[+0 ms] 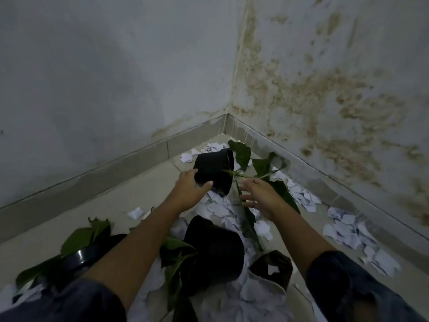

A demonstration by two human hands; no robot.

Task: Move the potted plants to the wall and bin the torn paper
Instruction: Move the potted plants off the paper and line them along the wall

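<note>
Near corner, tipped black pot (214,170) gripped at base by left hand (190,191); right hand (257,196) spread over stems (246,175); pot judged light, rigid; stems fragile; lift best taken at rim

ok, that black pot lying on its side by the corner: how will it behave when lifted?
Probably light: the left hand grips the black pot alone near its base. Likely top-heavy and awkward, since long leafy stems stick out sideways. The stems look floppy, so they may sag or snag on the torn paper.
</note>
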